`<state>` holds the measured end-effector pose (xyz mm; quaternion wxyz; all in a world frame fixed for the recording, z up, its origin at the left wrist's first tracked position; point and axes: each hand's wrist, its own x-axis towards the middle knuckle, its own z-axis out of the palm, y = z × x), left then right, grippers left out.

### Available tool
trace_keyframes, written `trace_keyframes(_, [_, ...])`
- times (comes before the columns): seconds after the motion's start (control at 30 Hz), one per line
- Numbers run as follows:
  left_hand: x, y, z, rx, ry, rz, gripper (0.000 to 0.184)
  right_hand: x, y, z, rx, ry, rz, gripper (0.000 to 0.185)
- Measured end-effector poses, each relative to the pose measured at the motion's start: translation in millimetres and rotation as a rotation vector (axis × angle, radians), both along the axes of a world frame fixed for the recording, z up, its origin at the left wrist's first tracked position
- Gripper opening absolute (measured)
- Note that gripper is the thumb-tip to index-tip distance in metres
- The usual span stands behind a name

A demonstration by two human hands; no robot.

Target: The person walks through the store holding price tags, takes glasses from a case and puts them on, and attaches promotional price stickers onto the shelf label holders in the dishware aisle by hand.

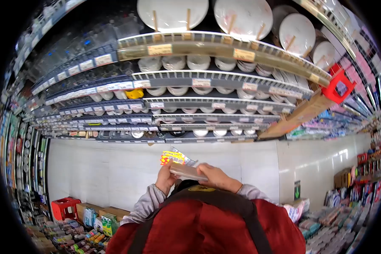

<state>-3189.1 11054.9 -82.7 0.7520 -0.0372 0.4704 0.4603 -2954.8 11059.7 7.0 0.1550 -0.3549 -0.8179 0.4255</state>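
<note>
So I'm gripping a flat tan pack [186, 171] with both hands right now, holding it level in front of my chest. My left hand [165, 178] is closing around one end, and my right hand [218, 177] is clamping the other with the thumb lying on top. Just past my left fingers a yellow-and-red printed card [172, 158] is sticking out, with something silvery beside it; can't tell if I'm pinching those too. I'm wearing a red vest [197, 228] over grey sleeves [147, 204]. Beyond that, the pale floor [93, 169] is running up to a shelf unit [220, 81] where white bowls [198, 62] are sitting in rows and big plates [172, 12] are leaning on wooden stands [188, 18]. Over on my left, a red stool [66, 208] is standing near some boxes [114, 213].
</note>
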Motion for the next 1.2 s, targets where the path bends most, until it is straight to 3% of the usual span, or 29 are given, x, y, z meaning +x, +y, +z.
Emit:
trace_keyframes(0.17, [-3,2,13,0.011,0.115,-0.072,0.032,-13,8,7,-0.085,-0.174,-0.008,0.05])
trace_keyframes(0.27, [-9,2,36,0.045,0.173,-0.111,0.036,-22,9,19,-0.023,-0.196,-0.002,0.045])
trace_keyframes(0.4, [-20,0,22,0.048,0.221,-0.098,0.034,-31,12,15,0.164,-0.158,0.039,0.042])
trace_keyframes(0.57, [-18,-2,14,0.1,0.221,0.093,0.029,-40,15,10,0.355,-0.172,0.099,0.048])
trace_keyframes(0.7, [-9,-2,41,0.143,0.333,0.278,0.02,-46,18,11,0.414,-0.206,0.115,0.05])
trace_keyframes(0.97, [-10,0,22,0.139,0.225,0.225,0.022,-48,26,8,0.535,-0.34,0.251,0.04])
trace_keyframes(1.03, [-9,-2,-9,0.199,0.227,0.194,0.021,-45,22,-9,0.458,-0.379,0.292,0.036])
trace_keyframes(1.07, [-13,-6,-19,0.349,0.09,0.172,0.021,-47,22,5,0.423,-0.474,0.289,0.034])
trace_keyframes(1.1, [-12,-6,-15,0.342,0.126,0.158,0.021,-41,24,-16,0.628,-0.417,0.373,0.034])
trace_keyframes(1.2, [-7,4,22,0.272,0.315,0.145,0.023,-43,21,18,0.534,-0.361,0.163,0.04])
